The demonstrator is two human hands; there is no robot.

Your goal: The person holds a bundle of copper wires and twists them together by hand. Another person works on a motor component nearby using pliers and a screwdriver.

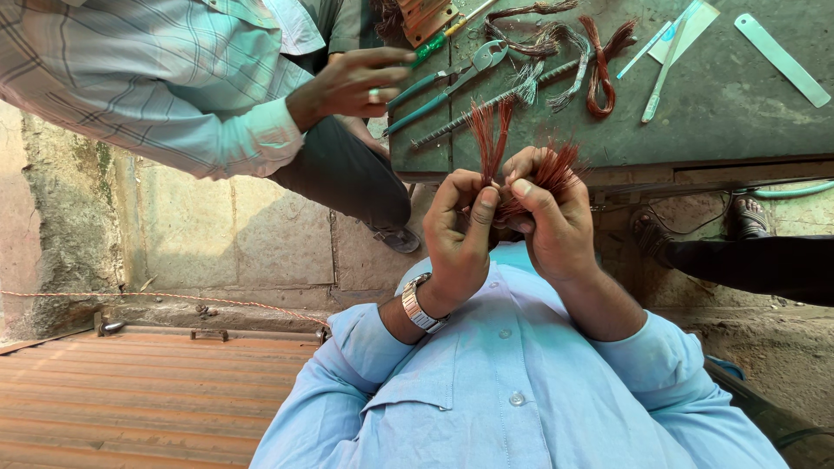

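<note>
The bundle of copper wire strands (521, 165) sits in the centre of the frame, just below the edge of the green workbench (712, 95), and its long axis runs up toward the top of the picture. Both hands close around its lower part — the left hand (460, 230) pinches one tuft with thumb and fingers, the right hand (552, 217) wraps the other. The free ends fan out above the grip. At upper left, another person's hand (352, 82) reaches to the pliers (443, 91).

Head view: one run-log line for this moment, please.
left hand: pinching copper wire bundle | right hand: gripping same bundle | co-worker's hand: at pliers on table
</note>
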